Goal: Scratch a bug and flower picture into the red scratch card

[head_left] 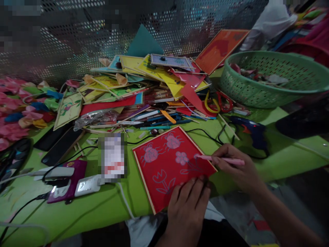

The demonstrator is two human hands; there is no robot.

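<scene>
A red card [149, 173] with thin wooden strips along its edges lies at the front of the green table. Two bugs, a round-petaled flower and a tulip are drawn on it in grey-blue outline; the bugs and the flower show pink colouring. My left hand [189, 202] rests flat on the card's lower edge, fingers stretched out. Pinched between the fingers of my right hand [239, 171] is a pink marker [234, 160]. Its tip meets the card by a second bloom, right of the coloured flower.
Behind the card is a heap of pens, sticks and framed cards [180, 63]. A green basket [252, 92] and a glue gun [253, 132] with a black cord are on the right. A purple power strip [81, 171], phones [60, 147] and paper flowers [15, 113] lie left.
</scene>
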